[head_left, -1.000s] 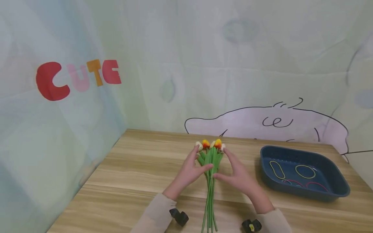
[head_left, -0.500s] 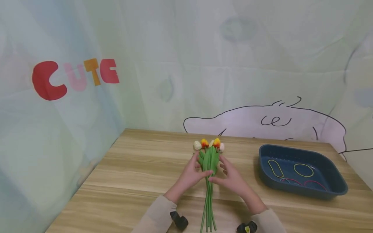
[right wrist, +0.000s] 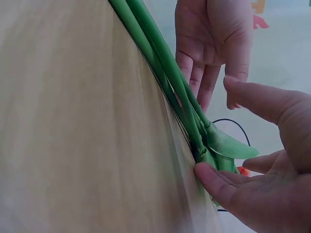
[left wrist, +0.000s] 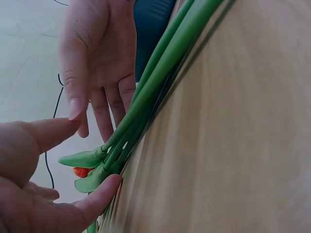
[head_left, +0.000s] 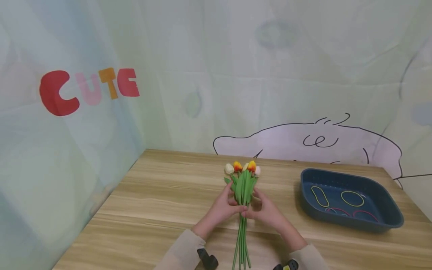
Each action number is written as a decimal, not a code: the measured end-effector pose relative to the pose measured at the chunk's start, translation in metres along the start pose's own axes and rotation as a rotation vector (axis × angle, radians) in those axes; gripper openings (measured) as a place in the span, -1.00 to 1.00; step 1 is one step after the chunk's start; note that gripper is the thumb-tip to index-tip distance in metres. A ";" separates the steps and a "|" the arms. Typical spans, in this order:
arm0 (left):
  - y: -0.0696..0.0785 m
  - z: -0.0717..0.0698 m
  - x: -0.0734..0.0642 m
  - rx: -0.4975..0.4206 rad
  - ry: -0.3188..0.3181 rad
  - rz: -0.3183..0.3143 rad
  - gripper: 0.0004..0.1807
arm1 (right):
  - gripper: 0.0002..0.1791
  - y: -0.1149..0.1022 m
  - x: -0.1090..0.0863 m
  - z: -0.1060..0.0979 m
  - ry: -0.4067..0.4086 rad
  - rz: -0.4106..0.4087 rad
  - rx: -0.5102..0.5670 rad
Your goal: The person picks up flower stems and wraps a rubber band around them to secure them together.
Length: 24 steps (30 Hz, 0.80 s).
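Observation:
A bunch of tulips (head_left: 244,186) lies on the wooden table, with white, pale and orange-yellow heads at the far end and long green stems (head_left: 242,243) toward me. My left hand (head_left: 221,208) cups the bunch from the left and my right hand (head_left: 268,213) from the right, just below the leaves. The two thumbs meet above the stems, with a gap under them in the wrist views. In the left wrist view an index fingertip (left wrist: 112,182) reaches low beside the leaf bases. A right fingertip (right wrist: 205,172) does likewise in the right wrist view.
On the right of the table (head_left: 152,195) stands a dark blue tray (head_left: 357,224) holding several yellow, red and bluish rubber bands. A printed cloth (head_left: 270,86) hangs behind the table and along its left side. Dark wrist cameras (head_left: 207,258) sit on the beige sleeves.
Both hands have slid from beside the flower heads down to below the leaves, toward me. The thumbs have come together over the stems. The tulips stay on the table.

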<state>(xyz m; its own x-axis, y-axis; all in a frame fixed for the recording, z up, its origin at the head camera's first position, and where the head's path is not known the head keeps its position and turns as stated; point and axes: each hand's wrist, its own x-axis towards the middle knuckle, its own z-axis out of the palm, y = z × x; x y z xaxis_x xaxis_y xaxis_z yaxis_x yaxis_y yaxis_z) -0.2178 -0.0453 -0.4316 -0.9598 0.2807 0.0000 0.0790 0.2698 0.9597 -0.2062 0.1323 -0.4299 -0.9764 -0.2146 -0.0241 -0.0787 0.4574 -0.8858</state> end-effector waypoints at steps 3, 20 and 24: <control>-0.001 0.001 -0.001 -0.014 -0.008 -0.006 0.06 | 0.06 0.002 0.000 0.001 -0.022 -0.001 0.061; 0.000 0.009 -0.004 -0.046 -0.006 -0.102 -0.03 | 0.06 0.000 -0.003 0.007 -0.038 0.098 0.181; 0.001 0.009 -0.005 -0.058 0.008 -0.116 -0.03 | 0.02 0.003 -0.001 0.008 -0.057 0.090 0.248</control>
<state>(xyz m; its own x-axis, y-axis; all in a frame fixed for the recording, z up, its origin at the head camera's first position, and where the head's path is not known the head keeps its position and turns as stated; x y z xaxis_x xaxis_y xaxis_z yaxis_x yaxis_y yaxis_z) -0.2104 -0.0380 -0.4333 -0.9637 0.2433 -0.1103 -0.0487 0.2461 0.9680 -0.2035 0.1269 -0.4366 -0.9637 -0.2341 -0.1280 0.0669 0.2526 -0.9653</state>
